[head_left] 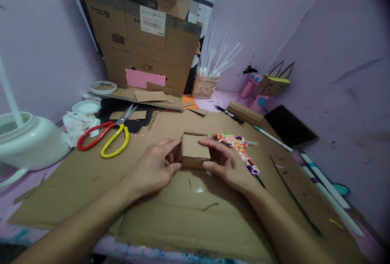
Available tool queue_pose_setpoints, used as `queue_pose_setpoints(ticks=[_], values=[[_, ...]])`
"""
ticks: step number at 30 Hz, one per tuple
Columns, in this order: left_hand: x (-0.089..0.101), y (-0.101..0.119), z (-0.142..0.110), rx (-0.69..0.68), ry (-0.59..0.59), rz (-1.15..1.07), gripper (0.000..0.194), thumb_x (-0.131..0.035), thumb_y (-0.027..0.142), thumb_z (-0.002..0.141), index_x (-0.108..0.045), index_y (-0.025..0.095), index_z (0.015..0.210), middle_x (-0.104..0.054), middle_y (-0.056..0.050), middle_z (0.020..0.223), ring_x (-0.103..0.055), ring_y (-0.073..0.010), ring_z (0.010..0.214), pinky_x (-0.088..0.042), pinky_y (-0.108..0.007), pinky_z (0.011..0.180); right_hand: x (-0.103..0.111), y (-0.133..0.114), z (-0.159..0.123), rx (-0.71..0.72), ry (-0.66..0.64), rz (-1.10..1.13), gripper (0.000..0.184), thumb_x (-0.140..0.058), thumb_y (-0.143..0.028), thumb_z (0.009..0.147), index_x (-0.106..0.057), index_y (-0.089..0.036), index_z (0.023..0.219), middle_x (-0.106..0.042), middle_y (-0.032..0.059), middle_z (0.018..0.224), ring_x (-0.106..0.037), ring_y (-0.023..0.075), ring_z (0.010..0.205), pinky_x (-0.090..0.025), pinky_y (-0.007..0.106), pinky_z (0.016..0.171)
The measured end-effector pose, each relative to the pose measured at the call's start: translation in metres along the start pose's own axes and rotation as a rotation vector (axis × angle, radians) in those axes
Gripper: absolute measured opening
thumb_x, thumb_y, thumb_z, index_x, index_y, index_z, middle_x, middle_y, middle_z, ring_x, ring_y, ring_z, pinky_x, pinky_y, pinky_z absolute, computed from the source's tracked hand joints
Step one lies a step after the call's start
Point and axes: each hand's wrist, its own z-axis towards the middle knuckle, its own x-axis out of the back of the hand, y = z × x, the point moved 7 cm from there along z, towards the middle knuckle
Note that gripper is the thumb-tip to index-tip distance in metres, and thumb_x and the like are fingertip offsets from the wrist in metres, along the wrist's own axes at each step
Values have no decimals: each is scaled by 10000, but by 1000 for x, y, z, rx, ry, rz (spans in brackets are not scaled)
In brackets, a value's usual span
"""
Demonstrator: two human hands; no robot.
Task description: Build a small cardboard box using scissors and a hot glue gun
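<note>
A small cardboard box (195, 147) sits at the middle of the big cardboard sheet (170, 219). My left hand (160, 160) grips its left side, thumb at the lower front corner. From the right, my right hand (224, 160) holds it too, one finger on the top edge and the thumb low on the front face. Just beyond my right hand lies a glue gun (236, 146) covered in a flowered pattern, its nozzle pointing left and its cord running off behind my wrist.
Scissors (117, 128) with red and yellow handles lie at left, near a white pot (33, 142) and crumpled tissue (81, 124). A large cardboard box (122, 59) stands at the back beside a basket of glue sticks (205, 84). A dark phone or tablet (289, 126) lies at right.
</note>
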Motion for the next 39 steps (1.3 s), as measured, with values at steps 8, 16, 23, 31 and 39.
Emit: queue_pose_setpoints(ticks=[8,16,23,31,39], values=[[-4,-3,2,128,-54,-180,374,-544,150,700,-592,123,1069,-623,-72,947,-594,-146,718,-516,-263,630,1,2,0,7,9,-5,437,-702,-170,687,-624,-287,1101,-583,49,1177,-521,241,1123,-392,417,972],[-7,-16,8,267,-71,-487,502,-516,315,797,-462,145,1267,-609,-112,1011,-609,-163,709,-544,-293,573,1,1,0,12,2,-10,435,-706,-180,692,-622,-299,1102,-589,41,1149,-525,233,1100,-381,426,973],[-13,-10,22,303,-137,-432,585,-512,267,780,-380,127,1333,-543,-140,1117,-549,-95,583,-534,-249,461,2,-1,0,27,6,-36,435,-714,-185,691,-628,-298,1101,-582,41,1175,-505,240,1137,-342,431,1007],[-15,-12,21,265,-173,-423,378,-485,302,797,-543,117,1122,-491,24,626,-512,-105,518,-500,-210,418,1,0,0,21,7,-10,438,-703,-167,688,-626,-290,1102,-584,44,1175,-512,238,1131,-356,424,995],[-16,-3,23,214,-193,-350,352,-535,391,779,-583,136,1017,-597,-36,795,-504,-117,593,-483,-201,439,0,3,0,18,-6,-10,449,-698,-168,690,-619,-300,1112,-582,38,1148,-517,231,1103,-366,403,975]])
